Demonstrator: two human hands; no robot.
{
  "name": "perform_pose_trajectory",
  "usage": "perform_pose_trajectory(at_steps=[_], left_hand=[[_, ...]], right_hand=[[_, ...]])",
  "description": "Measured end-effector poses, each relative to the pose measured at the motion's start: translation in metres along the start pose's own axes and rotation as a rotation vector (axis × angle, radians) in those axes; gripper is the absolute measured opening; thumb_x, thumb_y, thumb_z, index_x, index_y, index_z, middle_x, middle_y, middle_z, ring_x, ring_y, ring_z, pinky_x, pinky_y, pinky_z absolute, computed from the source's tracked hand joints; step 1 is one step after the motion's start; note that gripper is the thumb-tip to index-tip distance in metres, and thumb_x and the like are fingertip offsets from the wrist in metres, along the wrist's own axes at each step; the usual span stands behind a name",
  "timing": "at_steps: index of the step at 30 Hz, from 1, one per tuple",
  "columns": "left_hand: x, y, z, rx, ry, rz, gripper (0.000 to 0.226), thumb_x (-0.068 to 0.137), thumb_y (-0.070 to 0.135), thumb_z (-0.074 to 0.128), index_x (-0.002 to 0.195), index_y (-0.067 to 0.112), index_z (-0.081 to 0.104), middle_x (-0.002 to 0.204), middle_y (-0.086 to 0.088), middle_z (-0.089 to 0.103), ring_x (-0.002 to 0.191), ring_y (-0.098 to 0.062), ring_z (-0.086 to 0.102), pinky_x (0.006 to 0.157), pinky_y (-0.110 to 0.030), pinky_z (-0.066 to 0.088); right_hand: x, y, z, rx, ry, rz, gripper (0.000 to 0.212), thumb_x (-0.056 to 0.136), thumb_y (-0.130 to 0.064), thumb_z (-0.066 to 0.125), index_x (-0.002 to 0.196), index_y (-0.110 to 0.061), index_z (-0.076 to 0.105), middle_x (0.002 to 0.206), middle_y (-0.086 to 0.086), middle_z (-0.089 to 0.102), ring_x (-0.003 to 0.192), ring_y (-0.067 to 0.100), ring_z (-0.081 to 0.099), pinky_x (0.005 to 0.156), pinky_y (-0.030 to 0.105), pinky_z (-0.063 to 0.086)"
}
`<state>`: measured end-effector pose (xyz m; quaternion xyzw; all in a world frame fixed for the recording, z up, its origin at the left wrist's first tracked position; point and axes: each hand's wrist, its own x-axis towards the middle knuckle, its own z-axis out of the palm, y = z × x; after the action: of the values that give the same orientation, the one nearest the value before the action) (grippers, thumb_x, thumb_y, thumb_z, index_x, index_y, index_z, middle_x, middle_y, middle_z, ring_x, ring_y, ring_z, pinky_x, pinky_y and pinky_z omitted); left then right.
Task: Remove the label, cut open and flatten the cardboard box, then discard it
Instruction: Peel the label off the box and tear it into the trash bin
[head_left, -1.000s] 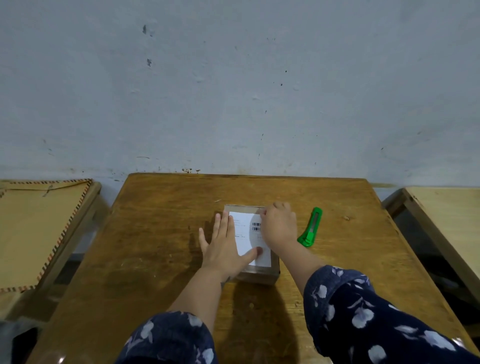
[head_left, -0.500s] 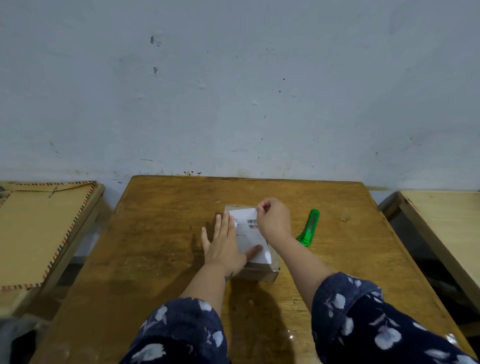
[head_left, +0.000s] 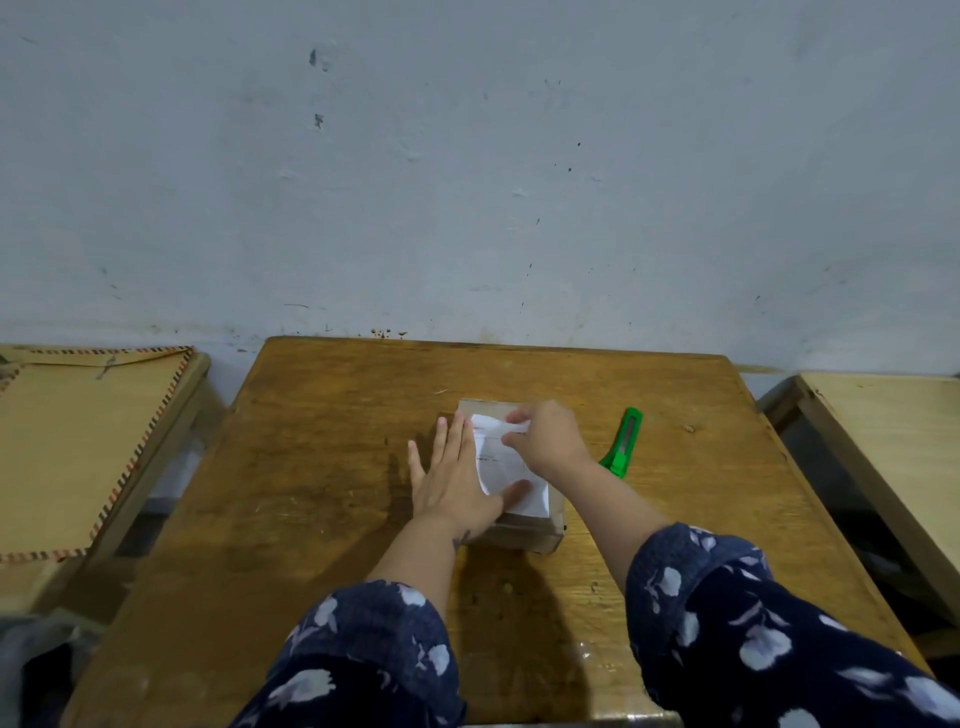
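Near the middle of the frame, a small cardboard box (head_left: 524, 530) sits on a wooden table (head_left: 322, 467), closed and upright. The left hand (head_left: 457, 483) lies flat on the box's left side, fingers straight and thumb on the near part of the white label (head_left: 511, 467), pinning the box down. The right hand (head_left: 545, 436) pinches the label's far edge between thumb and fingers, and that end is lifted and creased off the box top. The near end looks stuck.

By my reading, step 1 of the task is partly done: the label is peeling, not off. Cutting, flattening and discarding all remain. A green knife (head_left: 623, 441) lies untouched just right of the box.
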<state>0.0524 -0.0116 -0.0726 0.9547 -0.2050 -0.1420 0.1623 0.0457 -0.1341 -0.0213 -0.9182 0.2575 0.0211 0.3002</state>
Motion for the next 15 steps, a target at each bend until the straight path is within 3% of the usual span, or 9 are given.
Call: perform_pose_trajectory(at_steps=[3, 6, 10, 12, 15], left_hand=[[0.0, 0.0, 0.0, -0.012, -0.006, -0.01, 0.116, 0.07, 0.088, 0.033, 0.15, 0.019, -0.015, 0.157, 0.006, -0.026, 0.142, -0.014, -0.028, 0.115, -0.053, -0.015], [0.001, -0.001, 0.0, -0.022, -0.008, -0.01, 0.121, 0.065, 0.092, 0.031, 0.15, 0.019, -0.015, 0.156, 0.006, -0.026, 0.142, -0.014, -0.027, 0.115, -0.053, -0.015], [0.004, -0.005, 0.0, -0.041, -0.028, 0.02, 0.126, 0.06, 0.094, 0.034, 0.15, 0.02, -0.015, 0.157, 0.007, -0.023, 0.143, -0.013, -0.025, 0.115, -0.054, -0.013], [0.004, -0.01, -0.004, -0.012, -0.045, 0.049, 0.127, 0.058, 0.095, 0.035, 0.15, 0.021, -0.013, 0.158, 0.007, -0.021, 0.144, -0.013, -0.023, 0.115, -0.055, -0.012], [-0.003, -0.018, -0.013, 0.024, -0.073, 0.12, 0.126, 0.06, 0.093, 0.039, 0.151, 0.021, -0.01, 0.159, 0.006, -0.017, 0.144, -0.013, -0.021, 0.114, -0.057, -0.012]], right_hand=[[0.002, -0.002, 0.002, -0.019, 0.008, 0.011, 0.019, 0.089, -0.022, 0.064, 0.103, -0.012, 0.072, 0.104, 0.007, 0.07, 0.091, 0.019, 0.065, 0.081, 0.032, 0.055], [0.002, -0.002, 0.0, -0.021, 0.039, 0.033, 0.018, 0.089, -0.026, 0.064, 0.096, -0.014, 0.074, 0.096, 0.005, 0.072, 0.088, 0.019, 0.065, 0.078, 0.034, 0.056], [-0.002, 0.002, -0.004, -0.148, 0.096, 0.031, 0.022, 0.089, -0.037, 0.061, 0.099, -0.024, 0.074, 0.121, 0.006, 0.059, 0.118, 0.027, 0.048, 0.1, 0.039, 0.042], [-0.008, 0.003, -0.01, -0.215, 0.121, 0.007, 0.023, 0.089, -0.039, 0.059, 0.103, -0.026, 0.074, 0.129, 0.006, 0.049, 0.12, 0.028, 0.04, 0.102, 0.041, 0.037], [-0.013, 0.005, -0.013, -0.303, 0.128, -0.125, 0.023, 0.094, -0.034, 0.052, 0.1, -0.024, 0.072, 0.123, 0.002, 0.054, 0.118, 0.026, 0.04, 0.097, 0.041, 0.034]])
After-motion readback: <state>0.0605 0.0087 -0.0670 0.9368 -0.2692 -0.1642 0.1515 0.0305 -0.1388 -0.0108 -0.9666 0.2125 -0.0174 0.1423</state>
